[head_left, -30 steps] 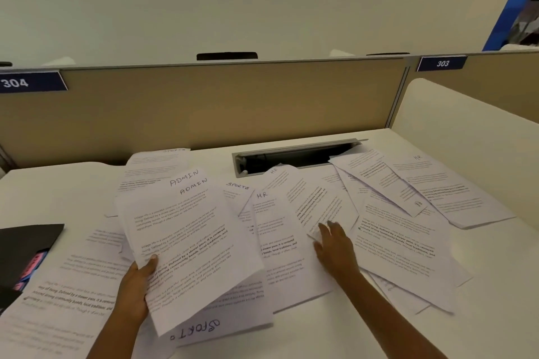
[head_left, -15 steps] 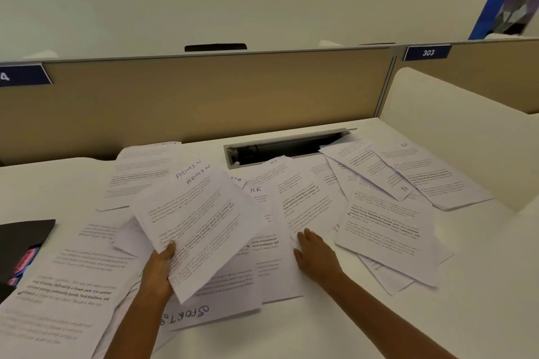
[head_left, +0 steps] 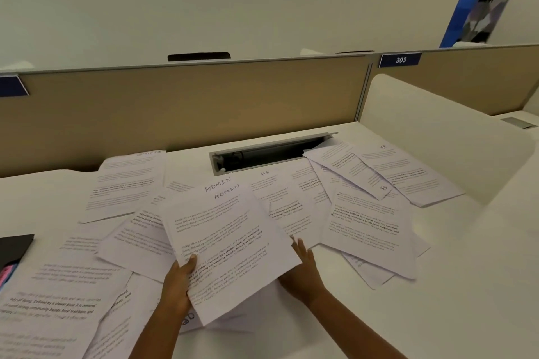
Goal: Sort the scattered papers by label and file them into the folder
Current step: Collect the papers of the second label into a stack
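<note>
While the sort is under way, the moment is set out as follows.

Left hand: the left hand (head_left: 178,285) is curled on the lower left edge of the ADMIN sheets (head_left: 227,245), thumb on top, and they are held raised and tilted over the pile at lower centre of the frame.

Change in the held sheets: compared with a second ago, the ADMIN sheets are carried rightward and further up, so that they now cover the HR sheet seen earlier at centre.

Right hand: the right hand (head_left: 303,265) is laid flat with straight fingers on the papers just right of the held sheets; nothing is gripped, and its fingertips are partly hidden by the raised sheets. It is drawn slightly nearer to them than before.

Scattered papers: the scattered papers (head_left: 370,227) are spread over the white counter (head_left: 481,285), overlapping, from lower left to the right of centre; an HR label (head_left: 265,173) is legible below the cable slot (head_left: 271,153).

Folder: the black folder (head_left: 14,245) lies at the left edge of the frame, well apart from the held sheets.

Meaning for the task: one label group is judged to be gathered; filing is not yet begun.
</note>
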The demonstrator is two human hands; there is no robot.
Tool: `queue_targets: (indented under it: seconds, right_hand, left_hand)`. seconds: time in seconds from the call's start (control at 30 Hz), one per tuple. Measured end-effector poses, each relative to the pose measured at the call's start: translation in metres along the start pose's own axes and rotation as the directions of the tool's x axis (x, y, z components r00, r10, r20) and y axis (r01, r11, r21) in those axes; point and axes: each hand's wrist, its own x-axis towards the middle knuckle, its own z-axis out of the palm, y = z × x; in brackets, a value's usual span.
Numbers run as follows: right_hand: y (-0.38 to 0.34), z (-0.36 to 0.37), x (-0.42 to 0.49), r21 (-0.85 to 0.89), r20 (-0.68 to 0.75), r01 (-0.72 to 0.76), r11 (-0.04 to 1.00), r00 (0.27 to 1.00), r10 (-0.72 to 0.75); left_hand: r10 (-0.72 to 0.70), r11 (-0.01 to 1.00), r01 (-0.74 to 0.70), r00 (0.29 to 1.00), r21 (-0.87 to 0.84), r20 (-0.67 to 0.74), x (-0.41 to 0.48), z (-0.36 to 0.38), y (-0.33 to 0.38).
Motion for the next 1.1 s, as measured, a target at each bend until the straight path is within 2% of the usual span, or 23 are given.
queue_targets:
  seconds: [0.07, 0.1, 0.17, 0.23, 0.3, 0.37, 0.47, 0.5, 0.57, 0.63, 0.67, 0.73, 0.83, 0.9, 0.93, 1.0, 1.1]
  right_hand:
    - [-0.001, 0.001, 0.000, -0.014, 0.003, -0.063, 0.998, 0.998, 0.064]
    - [-0.003, 0.002, 0.001, -0.103, 0.016, -0.073, 0.992, 0.997, 0.075]
    - [-0.007, 0.015, -0.001, -0.163, 0.074, -0.080, 0.983, 0.993, 0.093]
    - [-0.005, 0.023, 0.000, -0.177, 0.110, 0.068, 0.982, 0.993, -0.049]
    - [-0.013, 0.012, -0.002, -0.094, 0.173, 0.203, 0.975, 0.967, -0.185]
    - [-0.013, -0.005, -0.004, -0.013, 0.198, 0.226, 0.974, 0.955, -0.219]
    - [0.015, -0.021, 0.001, -0.043, -0.030, 0.096, 0.994, 0.995, -0.097]
    - [0.027, -0.027, 0.003, -0.105, -0.030, -0.009, 0.994, 1.000, 0.006]
    - [0.048, -0.035, 0.010, -0.262, -0.141, -0.246, 0.933, 0.966, 0.215]
    - [0.056, -0.053, 0.007, -0.215, -0.105, -0.391, 0.895, 0.920, 0.377]
    - [0.063, -0.054, 0.007, -0.211, -0.101, -0.423, 0.881, 0.906, 0.411]
    - [0.070, -0.057, 0.003, -0.215, -0.139, -0.395, 0.893, 0.918, 0.372]
    - [0.076, -0.060, 0.004, -0.328, -0.133, -0.319, 0.889, 0.947, 0.291]
    - [0.079, -0.056, 0.009, -0.318, -0.154, -0.278, 0.906, 0.959, 0.240]
    - [0.078, -0.054, 0.008, -0.308, -0.116, -0.317, 0.897, 0.948, 0.295]
    - [0.076, -0.052, 0.010, -0.311, -0.159, -0.392, 0.866, 0.920, 0.359]
    - [0.071, -0.058, 0.016, -0.363, -0.195, -0.370, 0.855, 0.928, 0.319]
  left_hand:
    - [-0.018, 1.000, 0.018, 1.000, -0.015, -0.001, 0.000, -0.002, 0.003]
    - [-0.031, 0.999, 0.032, 0.999, -0.033, 0.003, 0.001, -0.003, 0.003]
    - [-0.040, 0.998, 0.041, 0.999, -0.047, 0.017, 0.003, -0.001, 0.004]
    - [-0.033, 0.998, 0.034, 0.999, -0.043, 0.025, 0.004, 0.005, 0.004]
    - [-0.030, 0.999, 0.030, 1.000, -0.020, 0.006, 0.006, 0.009, 0.002]
    - [-0.038, 0.999, 0.038, 0.999, -0.005, -0.018, 0.007, 0.011, 0.002]
    - [-0.038, 0.999, 0.038, 0.999, -0.002, -0.030, 0.010, 0.011, 0.002]
    - [-0.039, 0.999, 0.039, 0.999, -0.001, -0.025, 0.010, 0.012, 0.002]
    - [-0.037, 0.999, 0.038, 0.999, 0.009, -0.020, 0.008, 0.014, 0.000]
    - [-0.043, 0.999, 0.044, 0.999, 0.019, -0.025, 0.007, 0.015, -0.002]
    - [-0.047, 0.999, 0.047, 0.999, 0.024, -0.023, 0.007, 0.016, -0.003]
    - [-0.051, 0.998, 0.051, 0.999, 0.030, -0.017, 0.005, 0.018, -0.004]
    - [-0.047, 0.999, 0.047, 0.999, 0.020, -0.009, 0.003, 0.019, -0.003]
    - [-0.045, 0.999, 0.045, 0.999, 0.025, -0.006, 0.002, 0.018, -0.001]
    - [-0.044, 0.999, 0.044, 0.999, 0.030, -0.010, 0.001, 0.017, -0.001]
    - [-0.042, 0.999, 0.042, 0.999, 0.031, -0.019, -0.001, 0.016, 0.002]
    - [-0.034, 0.999, 0.035, 0.999, 0.017, -0.024, -0.005, 0.016, 0.005]
